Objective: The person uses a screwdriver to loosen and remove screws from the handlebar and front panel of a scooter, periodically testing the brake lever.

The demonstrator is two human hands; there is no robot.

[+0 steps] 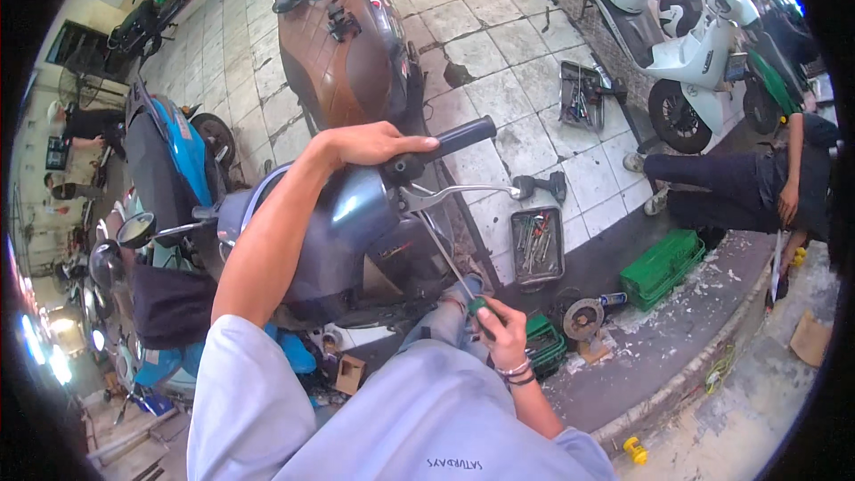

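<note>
My left hand [378, 142] lies over the scooter's handlebar beside the black rubber grip [465, 135]. One digit stretches along the bar toward the grip; the others curl over the far side, partly hidden. In my right hand [506, 331] is a screwdriver [477, 305] with a green handle. Its long shaft slants up and left to the underside of the handlebar, close to the root of the silver brake lever [463, 189]; I cannot tell whether the tip touches a screw. The dark scooter front panel [343, 214] sits below my left forearm.
Right of the scooter lie a power drill [541, 187], a tray of hand tools [538, 247], a green toolbox [661, 269] and a brake disc [583, 319]. Another tool case [581, 96] is farther off. A co-worker [730, 187] sits at right. Parked scooters [695, 98] stand around.
</note>
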